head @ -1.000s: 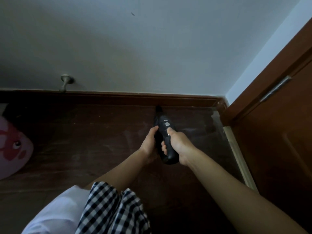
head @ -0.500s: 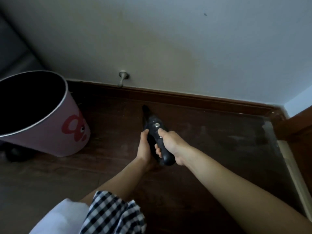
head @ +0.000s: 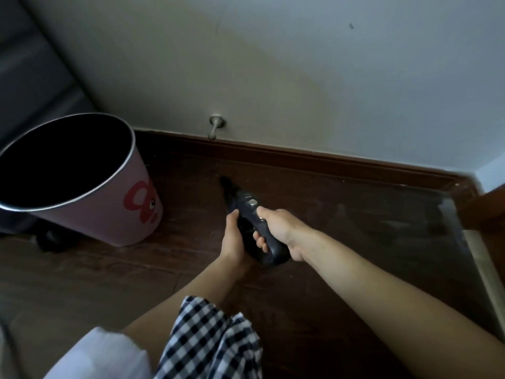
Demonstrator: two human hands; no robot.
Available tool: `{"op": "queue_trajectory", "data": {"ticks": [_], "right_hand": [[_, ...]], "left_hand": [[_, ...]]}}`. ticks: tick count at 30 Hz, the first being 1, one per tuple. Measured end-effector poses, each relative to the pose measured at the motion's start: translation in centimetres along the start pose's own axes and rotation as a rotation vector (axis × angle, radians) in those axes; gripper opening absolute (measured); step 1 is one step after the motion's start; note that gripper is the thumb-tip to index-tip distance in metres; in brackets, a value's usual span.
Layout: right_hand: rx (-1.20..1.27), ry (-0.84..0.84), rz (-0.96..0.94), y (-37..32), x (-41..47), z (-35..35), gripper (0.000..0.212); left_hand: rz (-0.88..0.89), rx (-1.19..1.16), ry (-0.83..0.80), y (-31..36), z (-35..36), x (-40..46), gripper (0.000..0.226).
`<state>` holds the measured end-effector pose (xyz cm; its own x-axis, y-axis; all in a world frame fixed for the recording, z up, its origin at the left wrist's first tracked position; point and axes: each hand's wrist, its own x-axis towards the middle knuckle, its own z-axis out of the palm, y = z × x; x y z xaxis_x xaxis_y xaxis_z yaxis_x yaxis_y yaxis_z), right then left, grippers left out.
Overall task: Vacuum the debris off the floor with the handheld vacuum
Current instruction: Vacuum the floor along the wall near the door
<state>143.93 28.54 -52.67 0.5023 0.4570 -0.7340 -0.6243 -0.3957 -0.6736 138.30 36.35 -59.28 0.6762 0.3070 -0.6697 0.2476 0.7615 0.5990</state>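
Handheld vacuum [head: 252, 220] work as I see it from the head camera, scanning from the left: a pink bin [head: 109, 212] with a red cartoon print stands on the dark wooden floor [head: 355, 228], its metal rim open toward me. Next, at the foot of the wall [head: 300, 77], a small metal door stopper [head: 216, 125] sticks out just above the brown baseboard [head: 314, 157]. Near the middle, my left hand [head: 233, 236] has its grip cupped against the left side of the vacuum's body, thumb up along it. The vacuum is dark, nozzle pointing away toward the baseboard, tip low by the floor; I cannot tell if it touches. My right hand [head: 278, 228] has its grip wrapped round the handle, thumb on top near the button. Pale dusty smears mark the floor at right.
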Motion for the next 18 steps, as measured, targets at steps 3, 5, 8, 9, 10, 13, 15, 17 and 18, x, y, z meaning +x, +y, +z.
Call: {"op": "queue_trajectory", "data": {"ticks": [3,5,8,9,10,13,15,17,18], "right_hand": [[0.082,0.099,-0.005,0.5,-0.8,-2.5,0.042],[0.144,0.167,0.002,0.8,-1.8,-5.4,0.041],[0.234,0.266,0.019,1.4,-3.0,-9.5,0.041],[0.259,0.301,0.017,1.7,-3.4,-11.0,0.04],[0.283,0.331,0.02,2.0,-3.7,-12.2,0.04],[0.336,0.406,0.009,3.1,-4.8,-16.1,0.04],[0.35,0.433,0.001,3.7,-5.3,-18.0,0.04],[0.348,0.447,-0.004,4.3,-5.7,-20.0,0.04],[0.345,0.45,-0.007,4.5,-5.8,-20.6,0.041]], "left_hand": [[-0.045,0.082,-0.07,-0.9,2.8,0.3,0.048],[-0.087,0.131,-0.135,-2.5,5.4,0.5,0.047],[-0.178,0.185,-0.176,-4.9,9.2,1.4,0.049],[-0.204,0.213,-0.175,-5.8,10.5,1.7,0.052],[-0.218,0.248,-0.174,-6.6,11.5,2.1,0.056],[-0.265,0.349,-0.18,-9.3,14.9,3.3,0.063],[-0.285,0.394,-0.189,-10.6,16.6,3.6,0.066],[-0.296,0.413,-0.194,-11.8,18.3,3.7,0.067],[-0.296,0.418,-0.192,-12.2,18.9,3.7,0.066]]}}
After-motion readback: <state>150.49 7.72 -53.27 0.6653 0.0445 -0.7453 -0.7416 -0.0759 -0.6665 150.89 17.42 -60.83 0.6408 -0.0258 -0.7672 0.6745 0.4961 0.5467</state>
